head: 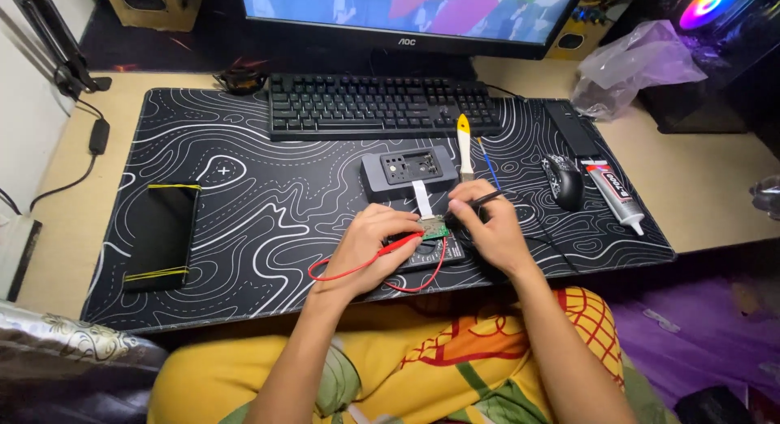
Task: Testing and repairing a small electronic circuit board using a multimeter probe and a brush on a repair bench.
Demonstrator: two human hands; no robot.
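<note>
Together, my left hand (370, 241) pinches the red probe (398, 247), my right hand (487, 225) the black probe (479, 201), both on the board (433, 227).

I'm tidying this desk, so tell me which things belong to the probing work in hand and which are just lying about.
In use: red probe, black probe, small green circuit board, multimeter, opened grey device.

Lying about: phone, keyboard, mouse, glue tube, plastic bag.

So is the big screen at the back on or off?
On. The screen glows with a bright, colourful cartoon picture above the keyboard.
</note>
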